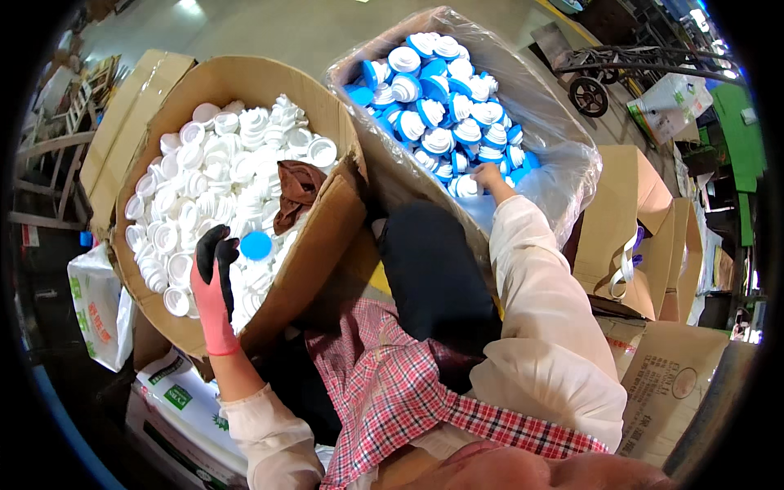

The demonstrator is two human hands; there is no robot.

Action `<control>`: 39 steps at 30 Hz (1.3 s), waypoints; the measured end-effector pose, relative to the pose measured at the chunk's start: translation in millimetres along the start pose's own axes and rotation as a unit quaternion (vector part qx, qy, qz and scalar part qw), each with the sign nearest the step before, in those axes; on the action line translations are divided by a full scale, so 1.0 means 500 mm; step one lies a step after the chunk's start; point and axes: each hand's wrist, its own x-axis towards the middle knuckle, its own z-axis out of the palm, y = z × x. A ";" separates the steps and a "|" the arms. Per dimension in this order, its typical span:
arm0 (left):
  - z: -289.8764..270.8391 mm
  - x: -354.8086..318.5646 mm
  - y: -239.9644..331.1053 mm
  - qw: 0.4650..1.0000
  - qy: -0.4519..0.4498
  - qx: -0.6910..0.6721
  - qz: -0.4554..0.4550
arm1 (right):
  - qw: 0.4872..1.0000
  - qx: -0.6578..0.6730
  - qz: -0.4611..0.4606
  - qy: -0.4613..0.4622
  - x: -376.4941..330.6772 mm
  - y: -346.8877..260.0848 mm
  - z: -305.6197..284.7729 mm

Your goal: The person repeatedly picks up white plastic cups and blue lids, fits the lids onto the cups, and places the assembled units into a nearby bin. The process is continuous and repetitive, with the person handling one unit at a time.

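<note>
My left hand (214, 282), in a pink glove with black fingers, is over the near side of a round-walled cardboard box (314, 253). Its thumb and fingers stand apart, with nothing visible between them. White ribbed plastic parts (192, 155) fill this box. Just right of the gloved fingers lies a blue disc (256, 245). My bare right hand (493, 181) reaches into a plastic-lined box (563, 155) of blue-and-white ribbed plastic parts (437, 140). Its fingers are curled together against a blue-and-white part (465, 187) at the near edge of the pile; their tips are partly hidden.
A crumpled brown cloth (299, 192) lies on the white parts. My knee (429, 261) stands between the boxes. Opened cartons (629, 229) are to the right, a wheeled cart (590, 96) is beyond them, and a white bag (100, 306) sits at left.
</note>
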 end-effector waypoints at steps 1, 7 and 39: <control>-0.008 -0.003 0.002 1.000 0.000 0.007 0.003 | 1.000 -0.010 0.008 0.027 -0.007 -0.015 -0.001; -0.069 -0.023 0.014 0.992 0.097 -0.067 0.033 | 0.915 0.070 -0.334 0.214 -0.123 -0.345 -0.164; -0.239 -0.043 -0.028 0.945 0.210 -0.249 -0.033 | 0.666 0.283 -0.262 -0.638 -0.702 -1.089 0.096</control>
